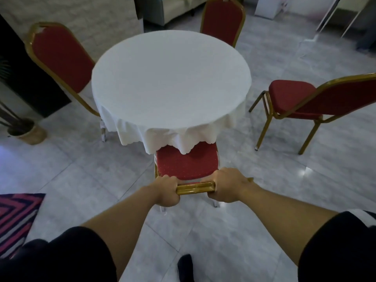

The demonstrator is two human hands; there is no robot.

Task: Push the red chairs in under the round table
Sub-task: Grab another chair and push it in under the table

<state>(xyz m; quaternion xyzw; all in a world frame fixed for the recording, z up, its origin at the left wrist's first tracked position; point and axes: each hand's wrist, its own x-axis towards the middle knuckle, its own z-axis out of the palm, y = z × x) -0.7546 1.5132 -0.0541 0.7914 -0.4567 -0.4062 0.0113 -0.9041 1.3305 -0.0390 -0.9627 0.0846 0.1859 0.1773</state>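
A round table (171, 78) under a white cloth stands in the middle. Directly in front of me is a red chair (186, 161) with a gold frame; the front of its seat lies under the hanging cloth. My left hand (165, 190) and my right hand (228, 185) both grip the gold top rail of its backrest. A second red chair (61, 58) stands close against the table's left side. A third red chair (222, 21) sits tight at the far side. The fourth red chair (317, 98) stands apart on the right, its seat facing the table.
A potted plant in a woven basket (28, 131) stands at the left. A red patterned rug (16, 218) lies at the lower left. A pale sofa (175, 9) is behind the table. The floor is grey marble tile. My shoe (185, 265) shows below.
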